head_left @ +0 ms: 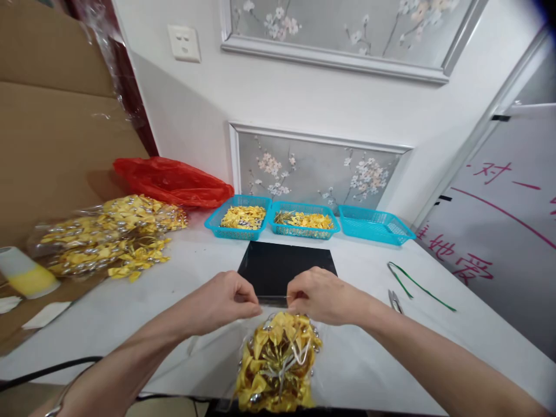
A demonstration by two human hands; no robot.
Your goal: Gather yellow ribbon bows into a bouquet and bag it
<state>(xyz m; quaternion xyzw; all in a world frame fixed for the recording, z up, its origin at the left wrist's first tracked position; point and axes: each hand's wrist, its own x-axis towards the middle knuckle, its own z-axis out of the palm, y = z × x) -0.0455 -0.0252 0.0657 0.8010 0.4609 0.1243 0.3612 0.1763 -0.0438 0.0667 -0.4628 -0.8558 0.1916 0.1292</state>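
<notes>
A clear plastic bag (278, 391) packed with yellow-gold ribbon bows and silver beads lies at the table's near edge, in front of me. Thin gold and white ties show among the bows in its middle. My left hand (232, 298) is closed in a pinch at the left of the bag's upper edge. At the right of that same edge, my right hand (319, 296) pinches too, its fingers curled. The transparent film between the hands is hard to see. Just beyond them lies a black flat panel (286, 266), partly hidden by both hands.
Blue baskets (237, 233) (304, 233) hold gold bows; another blue basket (376, 223) stands right. Bagged bows (108, 231) and a red plastic bag (174, 182) lie left. Snips (394, 301) and green ribbon (410, 286) lie right. A cardboard box (52, 127) borders the left.
</notes>
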